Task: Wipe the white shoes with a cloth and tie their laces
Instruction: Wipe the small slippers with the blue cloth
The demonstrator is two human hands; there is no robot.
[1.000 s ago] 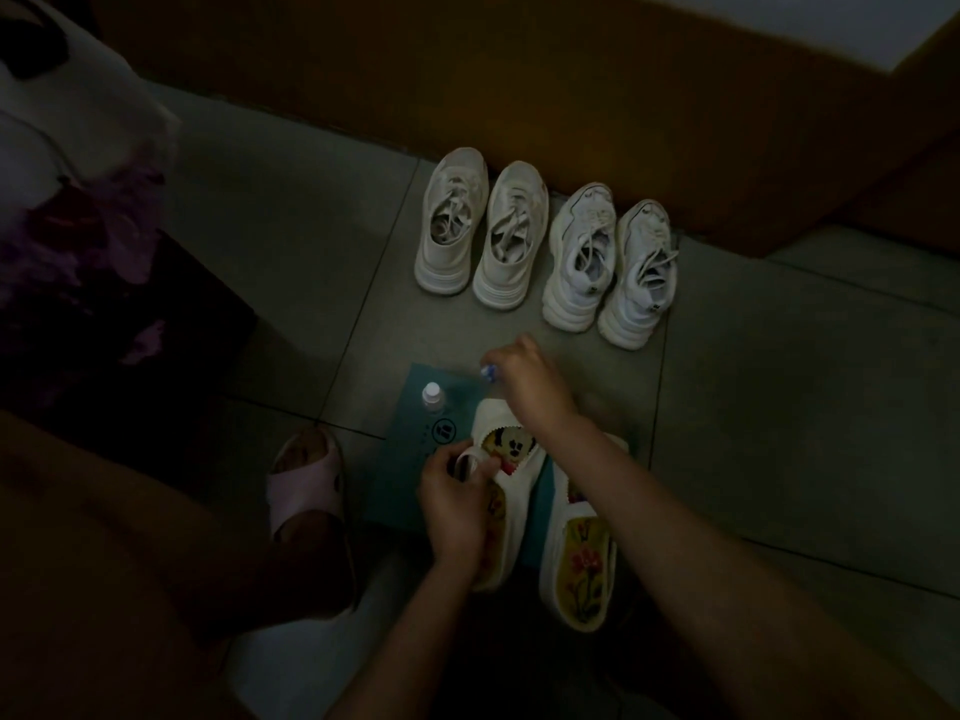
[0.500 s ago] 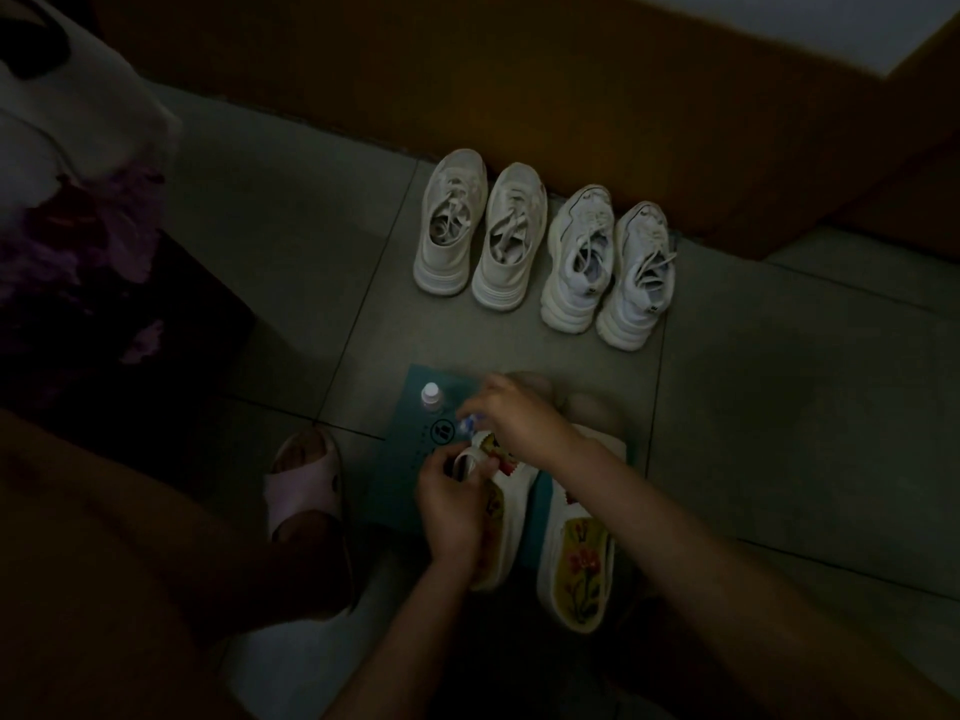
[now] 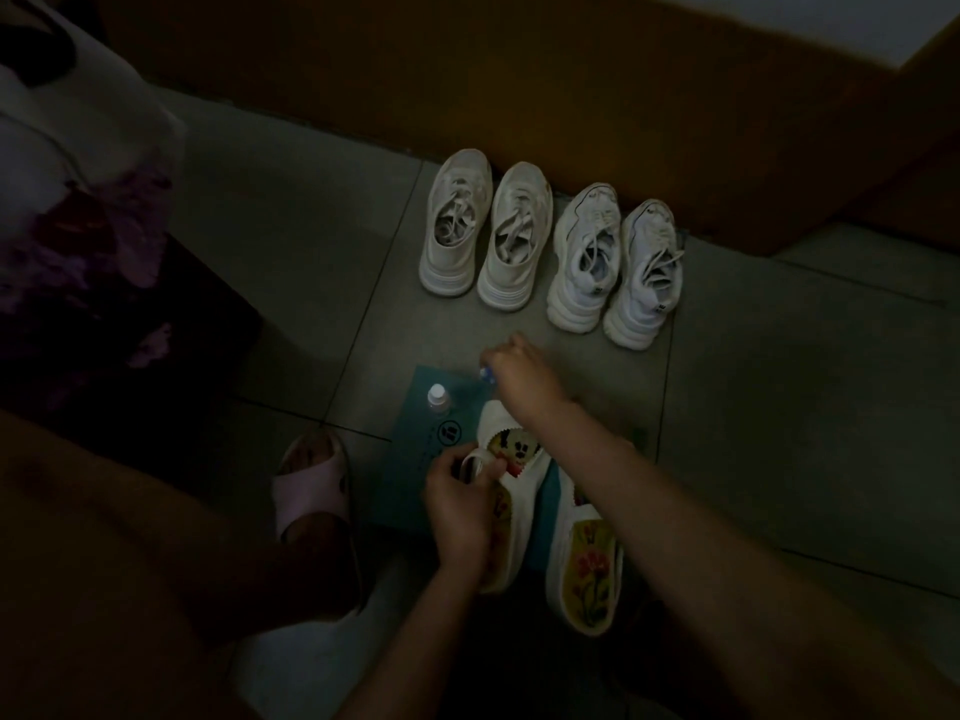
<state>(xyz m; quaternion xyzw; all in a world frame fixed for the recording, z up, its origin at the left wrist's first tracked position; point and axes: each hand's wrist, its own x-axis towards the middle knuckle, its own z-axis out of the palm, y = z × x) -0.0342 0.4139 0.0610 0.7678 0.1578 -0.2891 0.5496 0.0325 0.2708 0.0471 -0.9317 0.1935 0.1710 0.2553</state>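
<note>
Head view: two patterned shoes [image 3: 587, 563] lie side by side on a teal mat [image 3: 410, 475]. The left hand [image 3: 457, 506] curls round a white loop on the left shoe [image 3: 519, 452]. The right hand [image 3: 524, 379] pinches a small blue item [image 3: 485, 374] over the mat's far edge, near a bottle [image 3: 437, 396] at its far-left corner; white sneakers [image 3: 511, 241] stand beyond.

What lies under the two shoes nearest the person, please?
A teal sheet with a round logo; a small bottle also stands on it. The shoes hide its middle.

Four white shoes [image 3: 514, 236] side by side, laces [image 3: 457, 215] loose
</note>
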